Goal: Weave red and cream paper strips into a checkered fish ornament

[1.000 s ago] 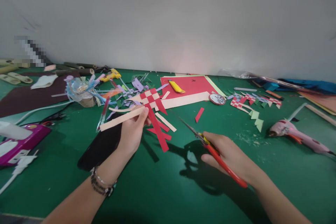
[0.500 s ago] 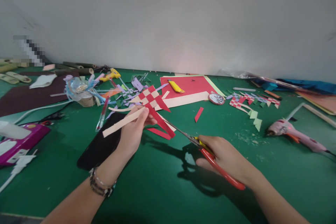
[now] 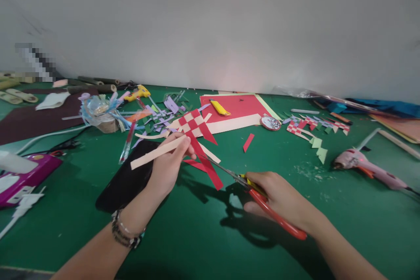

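Note:
Between the thumb and fingers of my left hand (image 3: 172,162) is a woven paper piece (image 3: 193,123), a red and cream checkerboard with loose strips. A long red strip (image 3: 211,173) slants from it down to the right, and a cream strip (image 3: 157,152) sticks out to the left. My right hand (image 3: 278,197) grips scissors (image 3: 272,214) with red and yellow handles. Their blades reach left to the red strip, close to my left fingers; whether the blades are apart there I cannot tell. A cut red scrap (image 3: 248,143) lies beyond the scissors.
A yellow cutter (image 3: 219,107) rests on red paper (image 3: 243,104). Paper scraps (image 3: 164,116) are heaped behind my left hand, above a black phone-like slab (image 3: 123,188). On the right lie finished woven pieces (image 3: 297,127) and a pink glue gun (image 3: 367,166); a purple power strip (image 3: 33,179) is left.
The scissors have moved left so that their blades meet the red strip. That strip bent, then straightened again. My left hand has shifted slightly right with the woven piece.

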The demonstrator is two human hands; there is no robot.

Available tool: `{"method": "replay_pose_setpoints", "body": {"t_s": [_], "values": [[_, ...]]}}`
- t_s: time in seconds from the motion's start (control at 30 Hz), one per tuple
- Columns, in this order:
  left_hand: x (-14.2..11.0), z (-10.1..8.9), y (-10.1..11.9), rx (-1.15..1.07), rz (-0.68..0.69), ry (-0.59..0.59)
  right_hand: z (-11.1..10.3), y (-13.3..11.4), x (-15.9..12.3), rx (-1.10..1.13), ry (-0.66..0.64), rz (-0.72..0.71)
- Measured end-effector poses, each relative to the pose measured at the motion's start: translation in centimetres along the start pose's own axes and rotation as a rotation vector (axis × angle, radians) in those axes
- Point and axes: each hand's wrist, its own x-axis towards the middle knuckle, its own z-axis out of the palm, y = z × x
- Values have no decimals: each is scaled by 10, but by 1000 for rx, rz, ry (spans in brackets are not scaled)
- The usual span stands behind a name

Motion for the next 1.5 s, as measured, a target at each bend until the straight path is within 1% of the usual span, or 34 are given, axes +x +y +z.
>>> {"method": "replay_pose_setpoints", "body": {"t_s": [0.23, 0.5, 0.73, 0.97, 1.27, 1.4, 1.5], "values": [[-2, 2, -1, 47, 7, -23, 1, 0, 0, 29, -8, -16], [-3, 2, -2, 17, 5, -36, 1, 0, 1, 33, 1, -11], [-3, 2, -1, 27, -20, -18, 1, 0, 1, 1, 16, -10], [-4, 0, -4, 54, -14, -17, 1, 0, 2, -21, 24, 26], [-2, 1, -6, 55, -1, -24, 0, 1, -1, 7, 27, 42], [-2, 2, -5, 40, 2, -9, 0, 3, -1, 34, 18, 51], [0, 1, -5, 16, -3, 27, 0, 3, 0, 32, 21, 53]]}}
